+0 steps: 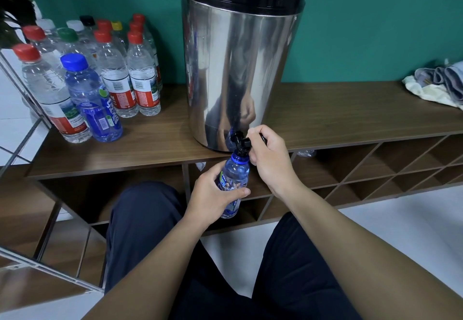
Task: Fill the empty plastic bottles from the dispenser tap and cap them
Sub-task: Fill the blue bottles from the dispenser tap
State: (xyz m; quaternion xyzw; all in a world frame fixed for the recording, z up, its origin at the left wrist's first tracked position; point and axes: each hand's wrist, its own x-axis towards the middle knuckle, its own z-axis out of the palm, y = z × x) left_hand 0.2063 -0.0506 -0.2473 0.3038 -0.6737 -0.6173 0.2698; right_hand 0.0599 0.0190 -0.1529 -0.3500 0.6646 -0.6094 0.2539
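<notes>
Both forearms reach forward — left grip (215, 191) curled around something, right grip (269, 155) fisted higher.

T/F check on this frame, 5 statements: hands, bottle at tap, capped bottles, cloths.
1. The left hand grips the blue bottle under the tap. True.
2. The bottle under the tap has its cap on. False: its neck is open, right below the spout.
3. The right hand rests flat on the shelf top. False: its fingers are curled round the tap's lever.
4. The capped bottles stand left of the steel dispenser. True.
5. The folded cloths lie among the capped bottles. False: they lie at the far right end of the shelf top.
</notes>
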